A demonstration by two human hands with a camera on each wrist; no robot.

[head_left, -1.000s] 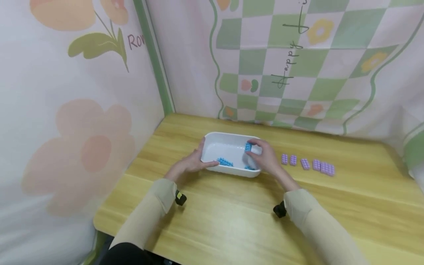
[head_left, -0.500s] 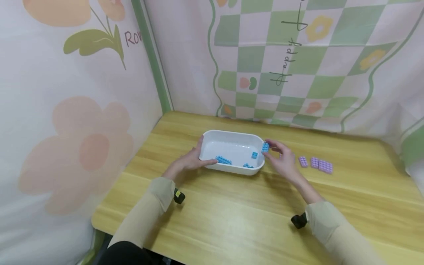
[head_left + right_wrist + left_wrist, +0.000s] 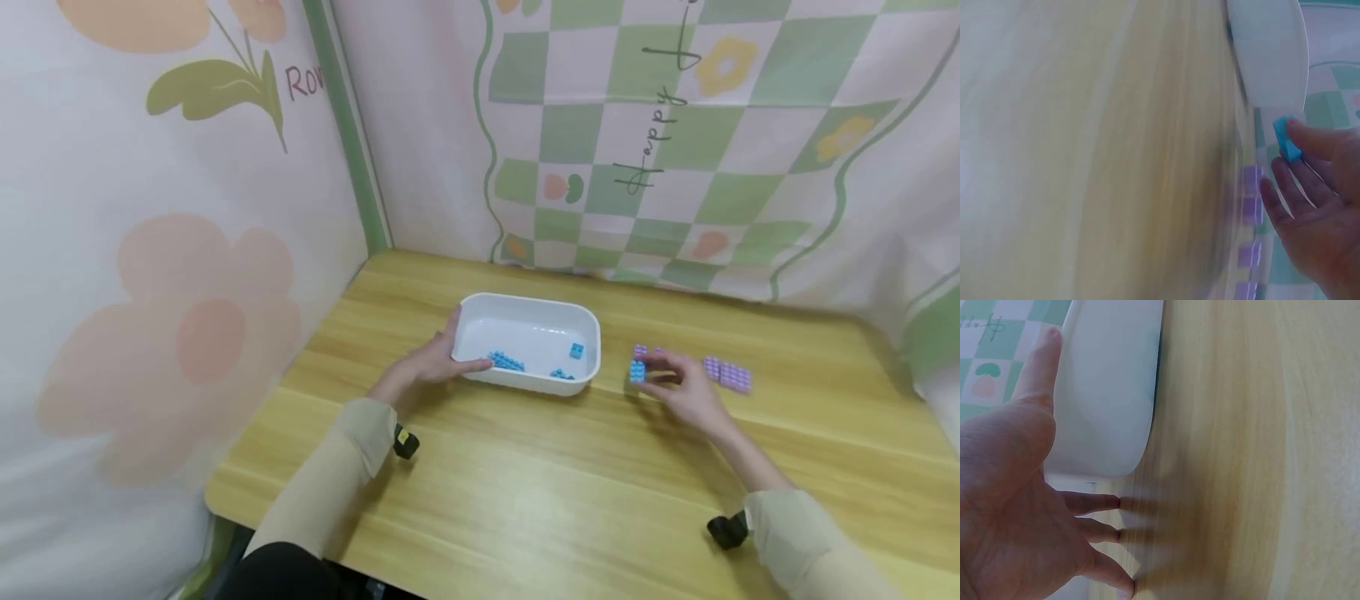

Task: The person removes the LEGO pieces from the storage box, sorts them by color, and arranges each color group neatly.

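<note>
A blue building block (image 3: 637, 372) with studs is pinched between the thumb and a fingertip of my right hand (image 3: 690, 393), to the right of the white plastic bin (image 3: 525, 382). In the right wrist view the block (image 3: 1286, 139) shows beside the thumb, the other fingers spread loosely. My left hand (image 3: 431, 360) rests against the bin's left end. Its thumb (image 3: 1040, 367) lies straight along the rim, and several fingers spread down toward the table. Inside the bin lie more blue blocks (image 3: 507, 362), a single one (image 3: 577, 351) and a few by the front wall.
Purple building blocks (image 3: 735, 377) form a row on the wooden table (image 3: 510, 483) right of the bin, partly hidden by my right hand. Patterned curtains (image 3: 645, 133) hang behind the table and at its left.
My right hand has carried the blue block up out of the bin, over its right rim, and down to the right beside the purple row. My left hand stays at the bin.
</note>
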